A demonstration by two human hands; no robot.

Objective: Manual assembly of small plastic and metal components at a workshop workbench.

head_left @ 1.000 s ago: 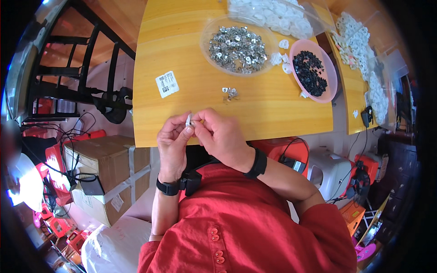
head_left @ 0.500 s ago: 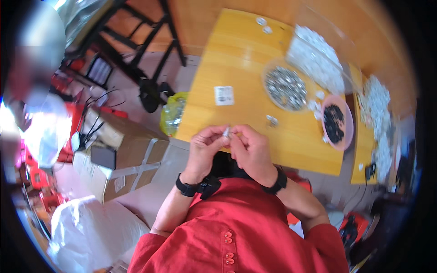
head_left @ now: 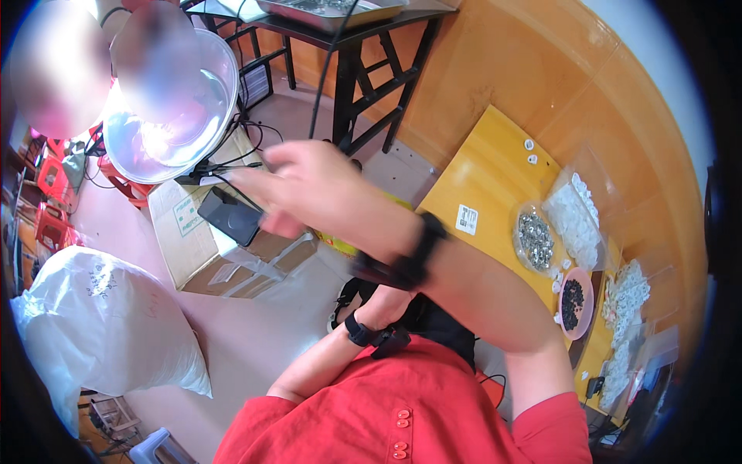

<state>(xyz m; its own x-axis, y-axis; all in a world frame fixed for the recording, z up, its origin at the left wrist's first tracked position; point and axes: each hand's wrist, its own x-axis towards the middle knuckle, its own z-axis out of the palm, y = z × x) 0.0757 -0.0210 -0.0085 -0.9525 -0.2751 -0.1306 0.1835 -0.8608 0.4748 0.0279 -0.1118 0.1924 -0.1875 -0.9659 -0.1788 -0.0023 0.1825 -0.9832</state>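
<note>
My right hand (head_left: 317, 189) is stretched across to the left, blurred by motion, with its thumb and fingers apart and nothing visible in it. Its fingers are above a cardboard box (head_left: 174, 224), beside a dark, flat, phone-like slab (head_left: 229, 215) and several black cables (head_left: 251, 166). Whether they touch a cable, I cannot tell. My left hand (head_left: 386, 307) stays low in front of my body. The right forearm and its black wristband (head_left: 421, 251) cover its fingers, so what it holds is hidden.
A large translucent basin (head_left: 220, 97) stands behind the box. White sack (head_left: 116, 332) at left; black-legged table (head_left: 348, 100) at the back. On the yellow table (head_left: 471, 166): a label (head_left: 467, 220), silver parts (head_left: 535, 241), a pink bowl (head_left: 585, 317) of black parts, bagged white parts (head_left: 576, 228).
The view has turned left. My hands, together before at a small silvery piece by the yellow table's edge, have separated; the right has swung left over the box. The piece is out of sight.
</note>
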